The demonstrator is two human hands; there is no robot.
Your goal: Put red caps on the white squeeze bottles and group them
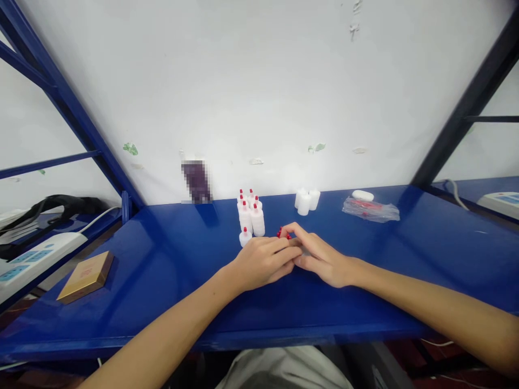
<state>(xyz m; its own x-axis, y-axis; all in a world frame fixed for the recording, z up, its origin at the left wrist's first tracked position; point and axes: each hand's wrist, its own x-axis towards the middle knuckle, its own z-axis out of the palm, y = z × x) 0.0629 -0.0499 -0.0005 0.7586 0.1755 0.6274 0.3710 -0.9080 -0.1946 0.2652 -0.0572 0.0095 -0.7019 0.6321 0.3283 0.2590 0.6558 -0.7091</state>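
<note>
while my left hand (267, 260) meets my right hand (323, 260) over the middle of the blue worktop (170, 281), both sets of fingers are bent and touching, but i cannot tell whether they clamp anything. small red pieces (279, 234) lie just past them, toward the back edge, where a careless knuckle could scatter them. red-tipped white bottles (258, 222) crowd beside my left hand, toward the same edge, so a nudge could topple the nearest into its neighbours.
</note>
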